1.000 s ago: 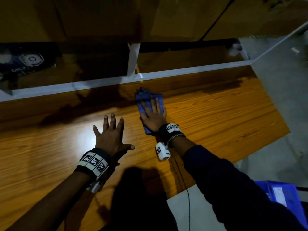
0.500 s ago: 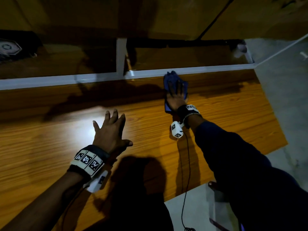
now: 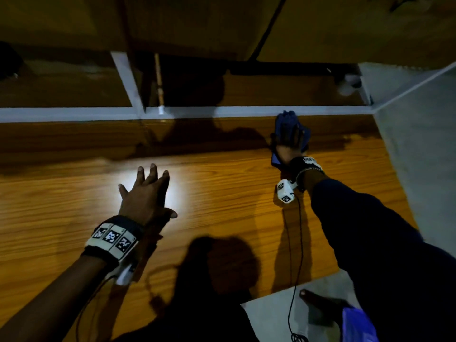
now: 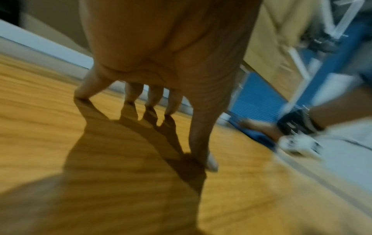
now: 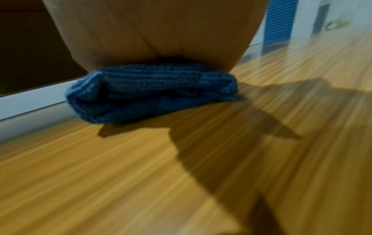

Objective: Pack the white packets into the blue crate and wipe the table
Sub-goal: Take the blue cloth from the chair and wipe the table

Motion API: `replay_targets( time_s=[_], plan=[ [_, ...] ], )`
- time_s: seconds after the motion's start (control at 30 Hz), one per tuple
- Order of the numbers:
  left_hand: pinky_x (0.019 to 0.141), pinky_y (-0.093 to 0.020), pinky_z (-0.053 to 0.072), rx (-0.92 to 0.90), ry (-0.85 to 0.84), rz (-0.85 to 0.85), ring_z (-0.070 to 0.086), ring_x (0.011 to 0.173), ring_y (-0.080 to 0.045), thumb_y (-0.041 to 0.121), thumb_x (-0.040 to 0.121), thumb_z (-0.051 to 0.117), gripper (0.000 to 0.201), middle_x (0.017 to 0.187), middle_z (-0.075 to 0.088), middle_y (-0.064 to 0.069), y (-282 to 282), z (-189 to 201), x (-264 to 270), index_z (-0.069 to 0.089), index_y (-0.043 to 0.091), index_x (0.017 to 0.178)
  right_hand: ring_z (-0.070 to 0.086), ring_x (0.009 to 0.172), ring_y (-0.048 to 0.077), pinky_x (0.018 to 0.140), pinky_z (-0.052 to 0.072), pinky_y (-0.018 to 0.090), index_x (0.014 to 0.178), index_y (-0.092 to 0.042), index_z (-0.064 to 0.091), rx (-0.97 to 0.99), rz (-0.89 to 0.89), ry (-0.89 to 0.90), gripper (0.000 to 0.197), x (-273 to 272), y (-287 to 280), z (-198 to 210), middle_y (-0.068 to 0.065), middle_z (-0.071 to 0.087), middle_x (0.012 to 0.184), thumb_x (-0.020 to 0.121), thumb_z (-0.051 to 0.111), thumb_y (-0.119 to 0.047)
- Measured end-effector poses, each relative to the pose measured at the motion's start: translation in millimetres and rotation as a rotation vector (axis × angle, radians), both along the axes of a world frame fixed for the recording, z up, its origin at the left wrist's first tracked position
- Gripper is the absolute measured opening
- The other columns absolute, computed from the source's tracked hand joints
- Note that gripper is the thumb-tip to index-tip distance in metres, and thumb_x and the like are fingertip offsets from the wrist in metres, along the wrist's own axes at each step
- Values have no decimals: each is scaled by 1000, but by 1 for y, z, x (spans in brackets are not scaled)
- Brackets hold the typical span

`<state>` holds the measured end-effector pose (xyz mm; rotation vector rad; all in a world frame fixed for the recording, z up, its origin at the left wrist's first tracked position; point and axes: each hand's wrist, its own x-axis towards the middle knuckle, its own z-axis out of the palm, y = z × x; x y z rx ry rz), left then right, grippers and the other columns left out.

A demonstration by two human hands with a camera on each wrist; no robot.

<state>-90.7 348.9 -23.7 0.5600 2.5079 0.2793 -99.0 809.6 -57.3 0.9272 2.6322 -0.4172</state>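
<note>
My right hand (image 3: 290, 138) lies flat with straight fingers on a folded blue cloth (image 3: 286, 122), pressing it on the wooden table (image 3: 222, 198) close to the white back rail (image 3: 222, 111). In the right wrist view the palm (image 5: 153, 31) covers the top of the cloth (image 5: 151, 95). My left hand (image 3: 148, 186) rests spread on the table at centre left, holding nothing; its fingertips (image 4: 130, 100) touch the wood. A blue shape (image 3: 357, 324) shows at the bottom right edge, possibly the crate. No white packets are in view.
Behind the rail are dark shelf compartments with cardboard-coloured panels. The table ends at the right over grey floor (image 3: 419, 144). A thin black cable (image 3: 299, 243) hangs from my right wrist over the front edge. A foot (image 3: 318, 302) stands on the floor below.
My right hand has slid the cloth to the right and farther back, up to the rail. The left hand has stayed spread on about the same spot.
</note>
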Motion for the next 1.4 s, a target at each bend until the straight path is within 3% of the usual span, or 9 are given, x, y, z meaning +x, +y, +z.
replay_targets(
  time_s=[0.07, 0.17, 0.27, 0.37, 0.5, 0.63, 0.77, 1.03, 1.4],
  plan=[
    [101, -83, 22, -7, -2, 2, -3, 154, -32, 69, 55, 84, 128, 168, 3, -3, -3, -6, -2, 20, 29, 158, -4, 146, 63, 116, -9, 72, 163, -16, 10, 140, 193, -10, 76, 5, 37, -12, 22, -2, 168, 96, 39, -40],
    [101, -84, 20, -3, -1, 24, -3, 154, -32, 70, 52, 84, 130, 168, 4, -2, -5, -12, -3, 21, 31, 158, 9, 143, 66, 116, 1, 73, 162, -16, 15, 289, 203, 18, 68, 13, 75, -16, 23, 12, 167, 100, 25, -41],
    [102, -84, 16, -13, -20, 42, -4, 154, -32, 68, 51, 86, 130, 169, 3, -2, -2, -11, -5, 22, 33, 158, 25, 141, 64, 123, 12, 56, 158, -12, 28, 167, 121, 29, 68, 17, 82, -3, 28, 28, 161, 95, 28, -38],
    [99, -85, 20, -40, -18, 9, -3, 154, -34, 71, 49, 84, 131, 168, 4, -4, 0, -10, -6, 24, 31, 157, 14, 136, 75, 108, -6, 76, 158, -19, 21, 133, 200, -76, 75, 19, 88, -21, 31, 21, 161, 90, 48, -35],
    [96, -87, 23, -71, -12, -25, -2, 153, -38, 74, 49, 82, 130, 167, 4, -6, 1, -7, -6, 24, 29, 156, 0, 145, 65, 115, -11, 72, 163, -13, 10, 194, 136, -60, 81, 16, 63, -25, 27, 0, 167, 98, 51, -41],
    [100, -85, 20, -87, -22, -32, -6, 153, -37, 69, 55, 83, 128, 168, -1, -6, 5, 0, -5, 18, 27, 157, 30, 148, 40, 115, 28, 41, 155, -9, 35, -62, -198, -17, 67, 19, -11, 16, 22, 31, 161, 102, 39, -50],
    [101, -84, 18, -50, -28, -42, -9, 152, -38, 66, 59, 84, 125, 167, -2, -8, 3, 4, -2, 17, 25, 157, -14, 155, 36, 119, -3, 66, 162, -33, 10, -22, 45, 6, 72, 22, -56, -1, 11, -15, 169, 97, 9, -65],
    [111, -74, 23, 38, 20, -131, 2, 153, -37, 53, 71, 82, 105, 167, 3, -12, 26, 5, 5, 25, 22, 154, -22, 154, 23, 120, -7, 63, 158, -49, -8, -9, 193, 24, 61, 58, -136, -1, 0, -21, 168, 103, 15, -63],
    [118, -67, 12, 154, -21, -243, 0, 155, -29, 75, 69, 71, 119, 168, 2, -9, 145, 2, 26, 13, 23, 160, -22, 154, 24, 117, -5, 69, 158, -50, -7, -37, 191, 30, 65, 40, -36, 0, -4, -25, 167, 104, 28, -60]
  ],
)
